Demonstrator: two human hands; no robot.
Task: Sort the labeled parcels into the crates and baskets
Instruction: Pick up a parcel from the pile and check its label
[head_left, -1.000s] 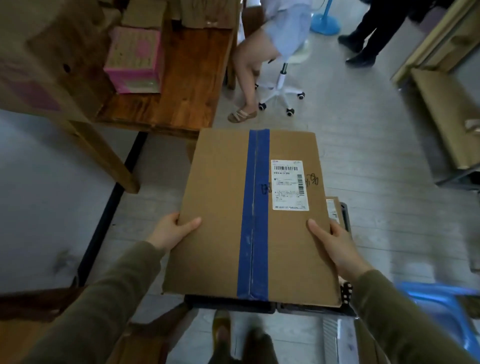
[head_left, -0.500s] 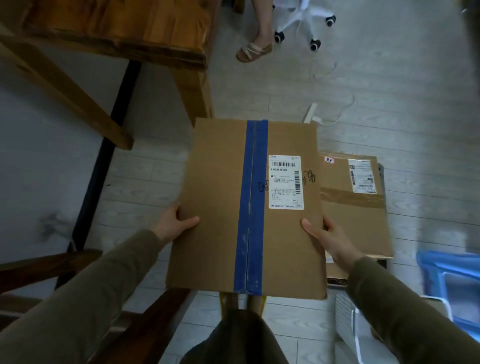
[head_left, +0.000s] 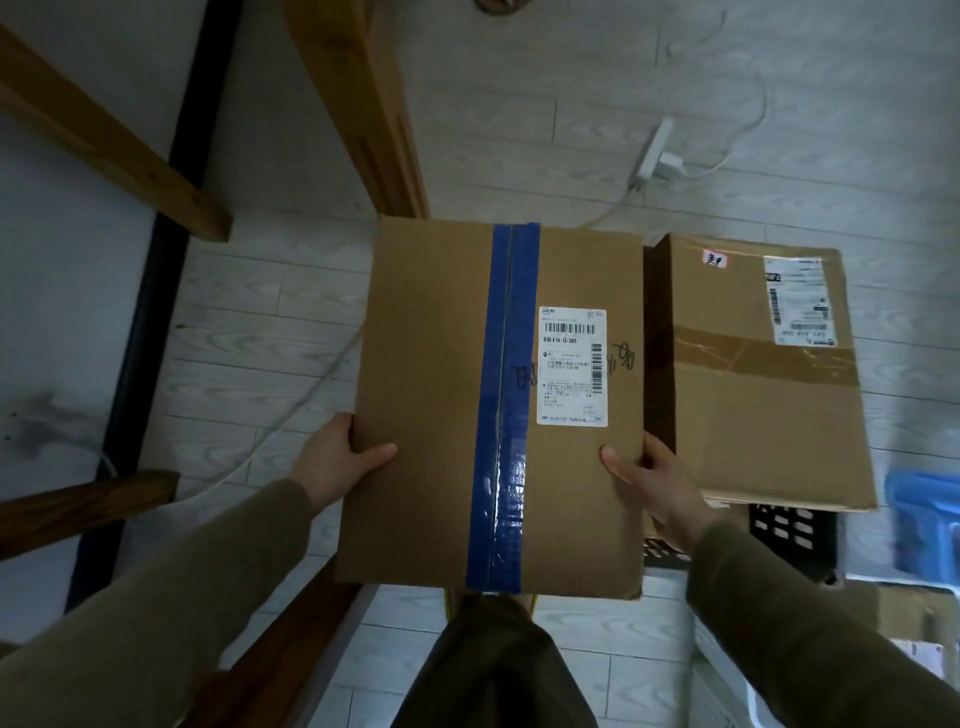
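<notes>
Over the floor (head_left: 249, 322), the parcel (head_left: 441, 405) lies flat between both hands, label (head_left: 571, 366) up. The left grip (head_left: 337, 462) clasps its left edge and the right grip (head_left: 654, 483) its right edge, thumbs on top, fingers hidden beneath. Both holds sit near the close end, so the far end could dip and the cardboard slide out. Just to the right, a second parcel (head_left: 753, 415) already lies across the black crate (head_left: 795, 535); another set on top may perch and slip off. A blue crate (head_left: 924, 519) shows at far right.
</notes>
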